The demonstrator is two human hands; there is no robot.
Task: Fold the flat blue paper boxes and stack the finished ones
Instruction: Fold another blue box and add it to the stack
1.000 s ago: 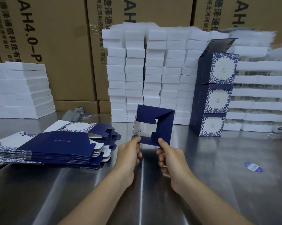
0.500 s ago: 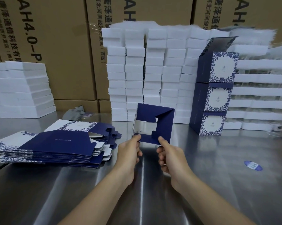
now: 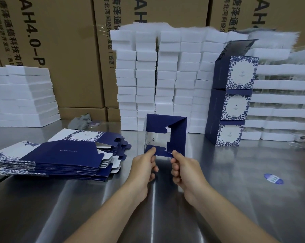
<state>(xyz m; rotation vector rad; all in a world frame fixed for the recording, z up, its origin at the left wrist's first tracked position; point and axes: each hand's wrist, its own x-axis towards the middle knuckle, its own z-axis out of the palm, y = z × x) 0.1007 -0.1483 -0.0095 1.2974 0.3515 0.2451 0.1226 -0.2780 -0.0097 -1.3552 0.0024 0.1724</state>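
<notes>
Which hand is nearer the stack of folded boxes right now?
Right. The right hand pinches the lower right edge of the half-folded box, on the side of the stack of folded boxes; the left hand pinches its lower left edge, farther away.

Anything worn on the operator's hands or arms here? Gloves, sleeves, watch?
Nothing worn. Left hand and right hand are bare, with no gloves and no rings or watch visible. Left forearm and right forearm are bare to the frame edge, no sleeves in view.
</notes>
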